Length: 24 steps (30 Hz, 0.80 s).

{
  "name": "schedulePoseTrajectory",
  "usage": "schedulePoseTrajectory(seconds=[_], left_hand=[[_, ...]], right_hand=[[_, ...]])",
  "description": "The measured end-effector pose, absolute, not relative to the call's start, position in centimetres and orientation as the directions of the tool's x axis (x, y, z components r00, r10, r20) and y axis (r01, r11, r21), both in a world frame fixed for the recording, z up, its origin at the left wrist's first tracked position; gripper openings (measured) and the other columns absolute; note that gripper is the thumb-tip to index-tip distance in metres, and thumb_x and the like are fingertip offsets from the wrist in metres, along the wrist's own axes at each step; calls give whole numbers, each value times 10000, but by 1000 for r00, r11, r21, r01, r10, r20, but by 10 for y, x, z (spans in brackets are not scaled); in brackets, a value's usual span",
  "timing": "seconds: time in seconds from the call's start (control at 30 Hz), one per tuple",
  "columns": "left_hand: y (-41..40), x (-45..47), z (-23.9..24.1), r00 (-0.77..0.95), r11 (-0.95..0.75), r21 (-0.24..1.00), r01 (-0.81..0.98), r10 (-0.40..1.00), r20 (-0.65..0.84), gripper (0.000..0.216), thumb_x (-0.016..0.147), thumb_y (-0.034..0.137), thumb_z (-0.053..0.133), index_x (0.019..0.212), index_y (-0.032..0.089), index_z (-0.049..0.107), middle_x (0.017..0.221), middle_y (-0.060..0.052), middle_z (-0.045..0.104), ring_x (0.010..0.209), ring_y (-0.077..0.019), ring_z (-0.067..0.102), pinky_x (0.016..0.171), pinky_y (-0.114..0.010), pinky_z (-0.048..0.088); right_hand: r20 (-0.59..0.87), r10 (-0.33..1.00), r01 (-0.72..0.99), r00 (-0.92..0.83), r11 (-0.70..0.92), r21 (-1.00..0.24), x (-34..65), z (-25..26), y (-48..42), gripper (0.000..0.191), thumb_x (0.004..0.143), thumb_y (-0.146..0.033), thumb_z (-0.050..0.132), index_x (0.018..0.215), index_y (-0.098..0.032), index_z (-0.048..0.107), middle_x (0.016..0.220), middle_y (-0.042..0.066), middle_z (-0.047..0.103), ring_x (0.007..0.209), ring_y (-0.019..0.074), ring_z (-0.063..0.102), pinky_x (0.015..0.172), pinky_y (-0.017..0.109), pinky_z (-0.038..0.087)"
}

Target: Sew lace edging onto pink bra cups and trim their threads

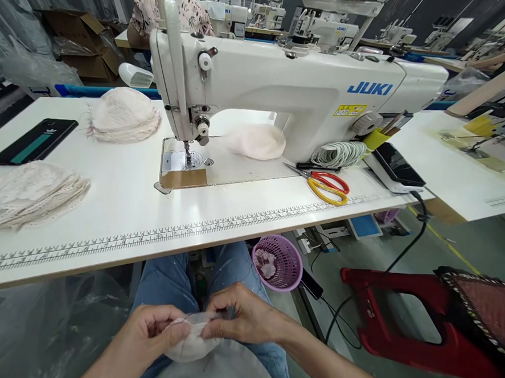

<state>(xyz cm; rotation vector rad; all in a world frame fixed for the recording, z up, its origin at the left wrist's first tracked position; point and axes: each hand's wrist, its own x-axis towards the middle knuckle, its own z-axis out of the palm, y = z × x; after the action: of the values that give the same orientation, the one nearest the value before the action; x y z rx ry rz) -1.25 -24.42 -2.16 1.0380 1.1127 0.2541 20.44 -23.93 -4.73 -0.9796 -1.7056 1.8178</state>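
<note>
Low over my lap, both hands pinch a small pale pink fabric piece (192, 342). My left hand (149, 334) grips its left edge with thumb on top; my right hand (244, 317) pinches its upper right edge. Above them stands a white JUKI sewing machine (284, 82) on the white table (118, 203), its needle (186, 151) over the metal plate. A pink fabric cup (257, 141) lies under the machine arm.
Stacks of lace pieces lie at the left (25, 195) and back left (124, 115). A phone (35, 141), red-and-yellow scissors (325, 185), white cord coil (338, 154) and control box (397, 166) sit on the table. Purple basket (277, 262) and red stool (402, 318) stand below.
</note>
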Motion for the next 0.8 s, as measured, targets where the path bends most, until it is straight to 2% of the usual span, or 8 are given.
schedulePoseTrajectory(seconds=[0.17, 0.33, 0.57, 0.8], left_hand=[[-244, -16, -23, 457, 565, 774, 285, 630, -628, 448, 644, 585, 715, 660, 137, 736, 572, -33, 667, 559, -149, 535, 562, -222, 402], [-243, -19, -24, 507, 599, 747, 290, 565, -650, 441, 651, 567, 728, 705, 130, 750, 631, -52, 707, 592, -153, 568, 598, -220, 416], [-245, -21, -29, 481, 564, 750, 345, 580, -657, 436, 688, 564, 694, 715, 132, 741, 622, -43, 689, 579, -148, 539, 566, -212, 390], [-246, -19, -23, 409, 562, 741, 368, 618, -672, 448, 655, 591, 694, 691, 147, 743, 598, -33, 668, 581, -159, 524, 569, -223, 390]], right_hand=[[-120, 665, -10, -737, -189, -982, 214, -47, -239, 461, 723, -536, 666, 817, -88, 718, 746, 47, 625, 671, 124, 549, 607, 205, 429], [-117, 621, -40, -775, -232, -972, 217, -48, -241, 452, 718, -528, 675, 828, -91, 708, 784, 50, 626, 690, 120, 562, 636, 204, 443], [-133, 647, 50, -751, -146, -988, 212, -54, -244, 384, 701, -489, 713, 800, -121, 667, 704, -17, 566, 614, 82, 500, 547, 168, 378], [-125, 669, 105, -733, -70, -992, 213, -52, -244, 340, 709, -459, 719, 755, -137, 620, 727, -24, 548, 632, 86, 512, 584, 170, 408]])
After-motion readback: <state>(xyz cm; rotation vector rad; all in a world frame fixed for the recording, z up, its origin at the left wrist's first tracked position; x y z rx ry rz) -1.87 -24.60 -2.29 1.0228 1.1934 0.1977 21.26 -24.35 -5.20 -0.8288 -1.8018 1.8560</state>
